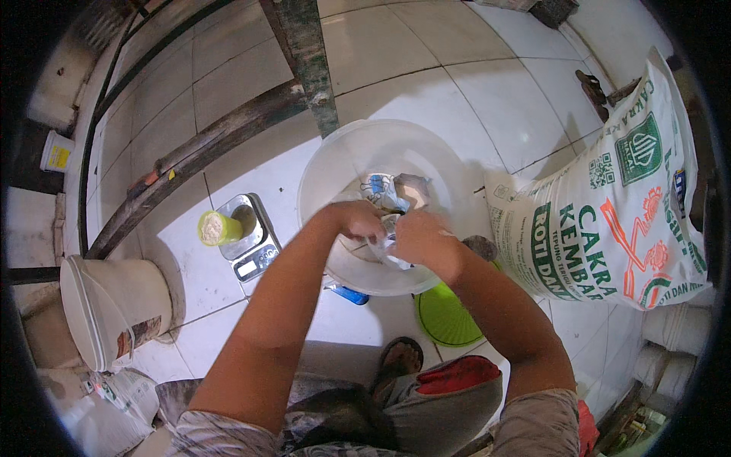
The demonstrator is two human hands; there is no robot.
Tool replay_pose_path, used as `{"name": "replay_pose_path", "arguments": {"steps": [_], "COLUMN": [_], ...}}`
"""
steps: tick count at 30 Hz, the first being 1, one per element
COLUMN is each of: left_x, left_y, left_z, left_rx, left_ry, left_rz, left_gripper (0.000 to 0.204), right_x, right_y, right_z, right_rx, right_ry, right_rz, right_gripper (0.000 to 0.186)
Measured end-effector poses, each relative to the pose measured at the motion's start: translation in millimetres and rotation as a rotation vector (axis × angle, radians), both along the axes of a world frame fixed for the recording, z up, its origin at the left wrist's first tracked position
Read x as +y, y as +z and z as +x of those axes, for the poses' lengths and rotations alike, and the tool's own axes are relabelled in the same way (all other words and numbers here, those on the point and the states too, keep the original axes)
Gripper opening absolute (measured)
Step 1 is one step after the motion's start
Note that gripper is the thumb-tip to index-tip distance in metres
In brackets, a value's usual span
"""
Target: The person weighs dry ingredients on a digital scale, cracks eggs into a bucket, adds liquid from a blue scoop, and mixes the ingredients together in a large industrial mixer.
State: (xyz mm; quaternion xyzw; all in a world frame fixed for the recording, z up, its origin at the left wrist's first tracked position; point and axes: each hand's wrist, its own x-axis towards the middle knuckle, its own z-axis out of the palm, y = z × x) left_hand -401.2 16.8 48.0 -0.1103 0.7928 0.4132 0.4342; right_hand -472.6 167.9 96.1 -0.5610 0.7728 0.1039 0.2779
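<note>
A translucent round plastic tub (327, 152) sits on the floor in front of me, holding small packets (381, 183) and a brownish item (413, 189). My left hand (359, 221) is inside the tub, fingers closed on a clear plastic bag (387, 230). My right hand (419, 238) is at the same bag from the right, its fingers curled and partly hidden. A green round item (449, 324) lies beneath the tub's lower right edge, and a blue-handled object (350, 295) shows below it.
A digital scale (251, 266) with a yellow-green cup of powder (219, 227) stands left of the tub. A white lidded bucket (114, 305) is at left, a large printed flour sack (579, 244) at right. A dark metal-and-wood frame (228, 129) spans the upper left of the tiled floor (403, 46).
</note>
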Motion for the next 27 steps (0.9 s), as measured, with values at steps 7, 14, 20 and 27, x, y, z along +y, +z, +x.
{"name": "replay_pose_path", "arguments": {"steps": [7, 14, 20, 27], "left_x": [7.6, 15.2, 7.8, -11.0], "left_y": [-19.6, -23.7, -36.0, 61.3], "left_z": [26.1, 14.9, 12.7, 25.8], "left_rx": [0.328, 0.306, 0.291, 0.558], "left_ry": [-0.032, -0.127, -0.137, -0.102], "left_rz": [-0.768, -0.803, -0.718, -0.563], "left_gripper": [0.047, 0.028, 0.023, 0.031], "right_x": [-2.7, -12.5, -4.2, 26.2], "right_y": [-10.6, -19.9, 1.5, 113.7], "right_z": [7.3, 16.2, 14.8, -19.7], "right_rx": [0.174, 0.06, -0.05, 0.278], "right_ry": [0.179, 0.374, 0.14, 0.128], "right_rz": [-0.013, 0.094, 0.025, -0.717], "right_gripper": [0.016, 0.016, 0.017, 0.022]}}
